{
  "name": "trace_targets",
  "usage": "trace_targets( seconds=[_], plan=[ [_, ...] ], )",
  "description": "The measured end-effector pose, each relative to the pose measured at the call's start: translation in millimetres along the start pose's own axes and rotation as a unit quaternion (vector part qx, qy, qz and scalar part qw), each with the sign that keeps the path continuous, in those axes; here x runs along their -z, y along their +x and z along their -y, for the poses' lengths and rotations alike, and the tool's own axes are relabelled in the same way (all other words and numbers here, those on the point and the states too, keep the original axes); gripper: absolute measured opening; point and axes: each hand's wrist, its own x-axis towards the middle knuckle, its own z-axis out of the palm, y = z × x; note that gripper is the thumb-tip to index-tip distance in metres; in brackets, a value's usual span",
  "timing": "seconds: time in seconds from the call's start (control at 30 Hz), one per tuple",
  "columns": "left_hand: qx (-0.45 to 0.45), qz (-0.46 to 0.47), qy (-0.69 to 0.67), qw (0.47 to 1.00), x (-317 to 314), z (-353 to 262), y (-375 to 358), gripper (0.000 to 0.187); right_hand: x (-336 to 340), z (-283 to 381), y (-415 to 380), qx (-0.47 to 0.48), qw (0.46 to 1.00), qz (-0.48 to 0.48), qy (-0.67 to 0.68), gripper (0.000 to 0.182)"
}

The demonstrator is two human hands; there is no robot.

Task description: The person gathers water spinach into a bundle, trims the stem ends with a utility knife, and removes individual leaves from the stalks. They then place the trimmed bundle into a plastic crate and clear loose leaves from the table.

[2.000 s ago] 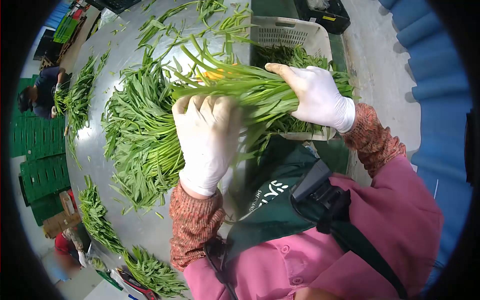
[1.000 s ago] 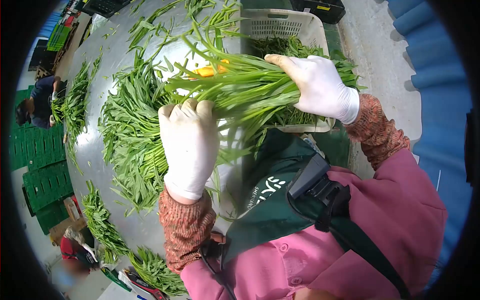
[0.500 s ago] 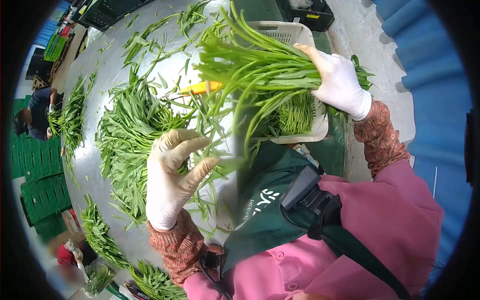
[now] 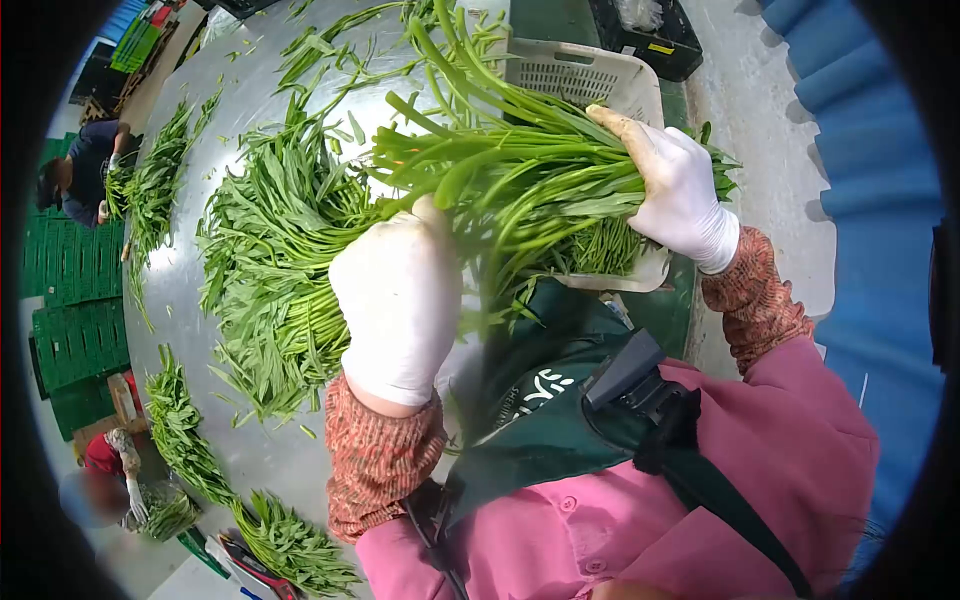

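Observation:
My right hand, in a white glove, is closed around a thick bunch of leafy green stems. Their cut ends point left, and leaves stick out behind the hand. My left hand, also gloved, is closed at the lower left side of this bunch, its fingertips against the stems. What its fingers grip is hidden. Left of it, a large pile of greens lies on the metal table. Under the held bunch stands a white crate with more green stems in it.
Loose greens are strewn at the table's far side, and more bunches lie along its left edge. A black crate stands beyond the white one. Two other people work at the left, near green crates. A blue curtain hangs at right.
My left hand has moved up and right to the bunch and has closed from an open pose. The right hand still holds the bunch. The view has shifted slightly.

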Motion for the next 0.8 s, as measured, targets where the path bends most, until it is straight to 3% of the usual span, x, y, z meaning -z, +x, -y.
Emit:
trace_targets(
  seconds=[0.03, 0.17, 0.33, 0.4, 0.47, 0.53, 0.77, 0.8],
  plan=[
    [-0.011, -0.020, -0.037, 0.999, -0.7, 0.0, -0.4, 0.017, -0.8, 0.6, 1.0, 0.003, 1.000, -0.009, 0.004, 0.075],
    [0.057, 0.057, -0.131, 0.988, 1.8, -2.3, 0.2, 0.022, -0.1, 3.7, 3.0, 0.002, 1.000, 0.025, -0.007, 0.071],
    [0.125, 0.064, -0.319, 0.937, -16.5, 1.3, 3.4, 0.035, -7.3, 9.4, 7.3, 0.040, 0.998, -0.038, 0.021, 0.071],
    [0.164, 0.045, -0.469, 0.867, -26.9, 2.8, 7.8, 0.031, -6.5, 8.7, 9.1, 0.049, 0.998, -0.048, 0.012, 0.071],
    [0.299, 0.128, -0.616, 0.718, -19.6, -1.5, 12.6, 0.022, -1.8, 11.7, 9.8, 0.054, 0.998, -0.038, -0.021, 0.070],
    [0.339, 0.149, -0.701, 0.610, -27.8, 4.6, 10.5, 0.025, -1.6, 11.5, 10.3, 0.066, 0.996, -0.039, -0.046, 0.069],
    [0.325, 0.106, -0.810, 0.477, -73.0, 8.3, -6.7, 0.019, -6.7, 8.5, 10.1, 0.067, 0.996, -0.021, -0.060, 0.073],
    [0.219, 0.038, -0.720, 0.657, -76.7, 7.7, -4.5, 0.018, -7.3, 7.2, 9.9, 0.053, 0.997, -0.014, -0.056, 0.072]
  ],
)
